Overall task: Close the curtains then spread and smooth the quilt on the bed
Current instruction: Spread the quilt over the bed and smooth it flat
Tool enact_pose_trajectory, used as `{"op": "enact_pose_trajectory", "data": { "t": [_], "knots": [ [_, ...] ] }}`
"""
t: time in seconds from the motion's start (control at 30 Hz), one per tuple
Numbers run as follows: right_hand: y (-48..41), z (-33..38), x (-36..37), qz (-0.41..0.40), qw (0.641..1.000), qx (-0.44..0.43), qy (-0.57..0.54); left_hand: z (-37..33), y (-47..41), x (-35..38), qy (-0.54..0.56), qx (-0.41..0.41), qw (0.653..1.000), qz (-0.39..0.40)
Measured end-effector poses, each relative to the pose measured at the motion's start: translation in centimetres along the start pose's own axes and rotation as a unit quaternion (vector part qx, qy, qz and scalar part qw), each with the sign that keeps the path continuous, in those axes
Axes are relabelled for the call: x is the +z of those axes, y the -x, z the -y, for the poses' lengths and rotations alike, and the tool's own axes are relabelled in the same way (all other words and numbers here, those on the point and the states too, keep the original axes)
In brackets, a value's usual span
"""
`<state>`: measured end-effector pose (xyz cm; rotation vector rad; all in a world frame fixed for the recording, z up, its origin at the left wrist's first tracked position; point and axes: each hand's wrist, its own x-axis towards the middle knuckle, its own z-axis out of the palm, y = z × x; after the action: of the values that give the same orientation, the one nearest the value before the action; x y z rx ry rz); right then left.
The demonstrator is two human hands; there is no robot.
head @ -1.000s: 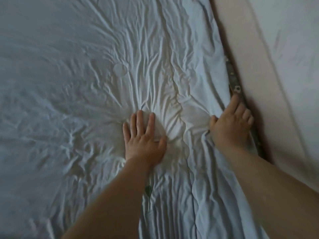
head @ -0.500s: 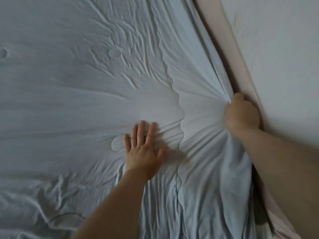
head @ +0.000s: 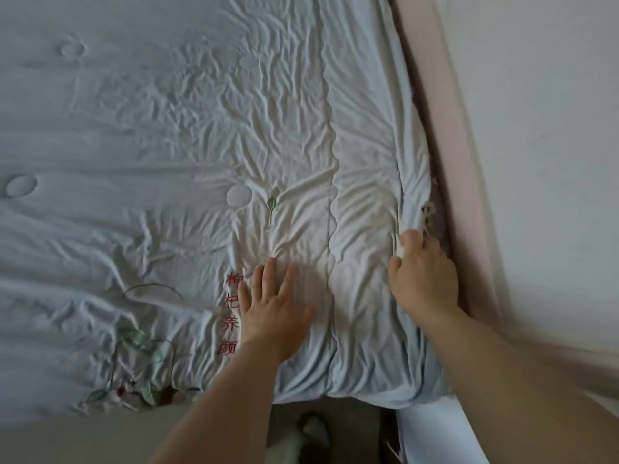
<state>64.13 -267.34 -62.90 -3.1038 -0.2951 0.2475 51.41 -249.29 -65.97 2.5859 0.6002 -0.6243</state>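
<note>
Scene: A person leans over the bed (head: 469,249) from its near edge, both bare arms reaching out across a pale quilt (head: 150,135).

Quilt: It covers the bed from the left of the view to the pink padded rail (head: 449,135) along the right edge. Its near hem hangs just over the near edge. Creases fan across the middle and the near right corner.

Left hand: The left hand (head: 273,306) lies flat and uncurled, palm down and fingers spread. It presses the quilt close to the near edge, just beside a column of red embroidered characters (head: 231,313).

Right hand: The right hand (head: 423,279) is curled round the quilt's rolled right border, gripping it just beside the rail.

Markers: A small green sprig (head: 271,204) is stitched beyond the left fingers. A wavy seam (head: 331,229) runs between the two hands.

Step in hand: Judged to be the spreading and smoothing stage, at the near right corner. The curtains are out of view, so that part cannot be judged.

Next move: It likely calls for drawing the bunched border outward toward the right edge while the flat palm holds the cloth. The palm would then sweep over the creases. The fabric looks soft and ready to wrinkle again, so the pull should be even.
</note>
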Motion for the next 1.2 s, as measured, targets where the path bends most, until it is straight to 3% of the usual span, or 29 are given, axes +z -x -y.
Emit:
{"op": "enact_pose_trajectory", "data": {
  "t": [0.37,0.5,0.63,0.83,0.97,1.1,1.2],
  "knots": [
    [7.7,-1.0,-1.8,0.116,0.991,-0.065,-0.024,-0.6,5.0,2.7,-0.023,-0.015,0.999,0.039],
    [9.3,-4.9,-2.3,0.067,0.997,-0.015,0.039,-1.2,6.4,3.0,-0.017,0.002,1.0,0.023],
    [9.9,-6.3,-2.8,0.091,0.991,0.019,0.101,-1.9,7.7,3.0,-0.029,0.027,0.999,0.015],
    [11.7,-6.3,-1.8,0.003,0.998,0.052,0.029,0.8,8.1,2.4,-0.018,0.039,0.999,0.016],
    [15.8,-6.5,-0.5,-0.078,0.984,0.056,-0.153,2.9,9.7,3.3,-0.002,0.042,0.999,0.004],
    [17.8,-6.3,2.8,-0.079,0.987,0.068,-0.124,3.9,11.1,4.1,-0.016,0.05,0.999,0.004],
    [17.0,-6.4,3.6,-0.027,0.991,0.093,-0.089,3.7,11.4,4.7,-0.018,0.044,0.999,-0.006]
  ]
}}
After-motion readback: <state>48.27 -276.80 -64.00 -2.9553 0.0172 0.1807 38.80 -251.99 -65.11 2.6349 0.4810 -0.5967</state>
